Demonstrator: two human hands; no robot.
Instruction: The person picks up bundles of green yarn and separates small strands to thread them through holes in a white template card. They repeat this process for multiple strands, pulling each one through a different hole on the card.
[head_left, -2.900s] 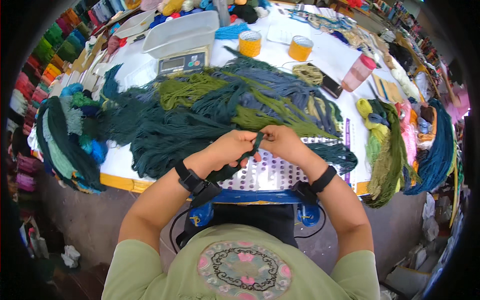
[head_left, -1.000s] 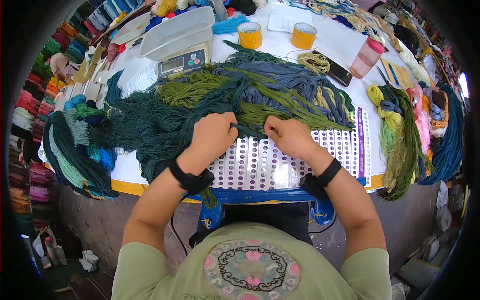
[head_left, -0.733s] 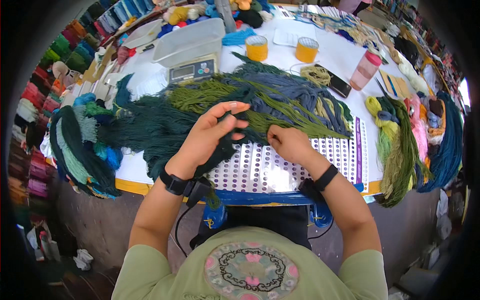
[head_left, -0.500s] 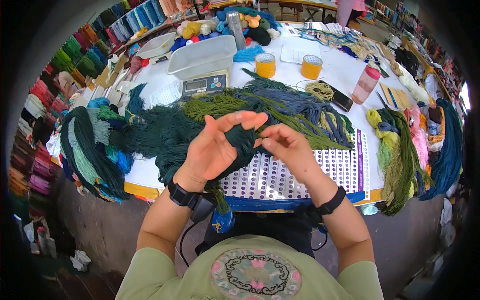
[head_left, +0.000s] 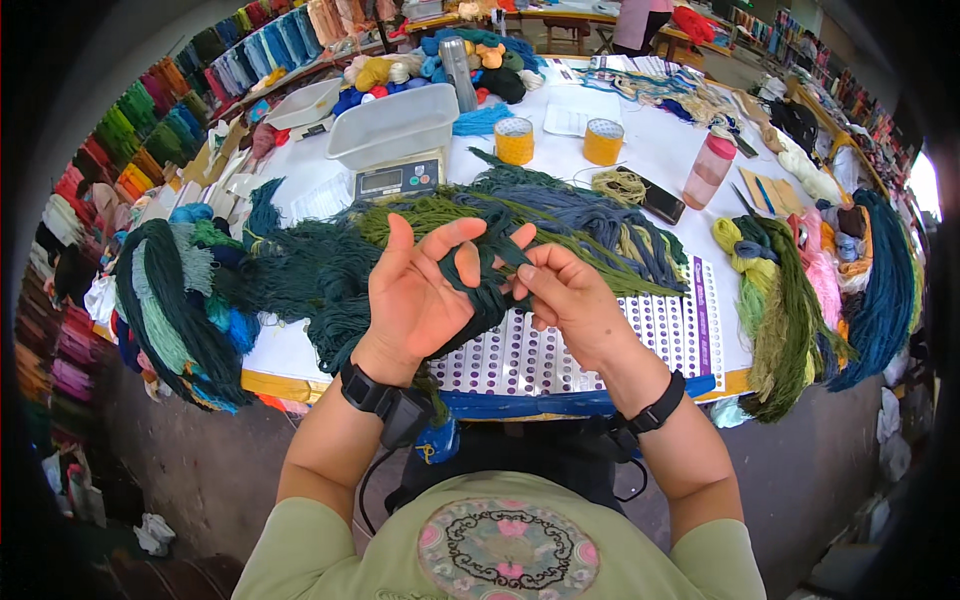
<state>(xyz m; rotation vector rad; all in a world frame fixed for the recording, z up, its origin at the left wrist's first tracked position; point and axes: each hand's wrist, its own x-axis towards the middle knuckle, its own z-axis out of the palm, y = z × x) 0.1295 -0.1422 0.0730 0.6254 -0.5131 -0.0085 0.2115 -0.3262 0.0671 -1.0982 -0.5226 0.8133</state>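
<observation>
A small dark green yarn skein (head_left: 487, 302) is held in the air between my two hands. My left hand (head_left: 412, 305) is turned palm up, with the yarn looped over and between its bent fingers and its thumb standing away. From the right, my right hand (head_left: 580, 300) pinches the same yarn between thumb and fingertips. Beneath and behind lies a heap of dark green yarn (head_left: 310, 262), with olive green yarn (head_left: 395, 222) and blue-grey yarn (head_left: 570, 215) beside it. Below the hands is a white card with rows of holes (head_left: 530, 362).
Behind the yarn stand a digital scale (head_left: 400, 180), a translucent tub (head_left: 392, 125), two tape rolls (head_left: 514, 148) and a metal flask (head_left: 458, 75). A phone (head_left: 662, 203) and a pink-capped bottle (head_left: 709, 172) are farther right. Skeins (head_left: 785, 330) hang over the front edge. A person (head_left: 643, 25) stands beyond.
The left hand's fingers have spread apart, with yarn now showing between them. My right hand has shifted slightly right and pinches the yarn higher up. The view has turned a little.
</observation>
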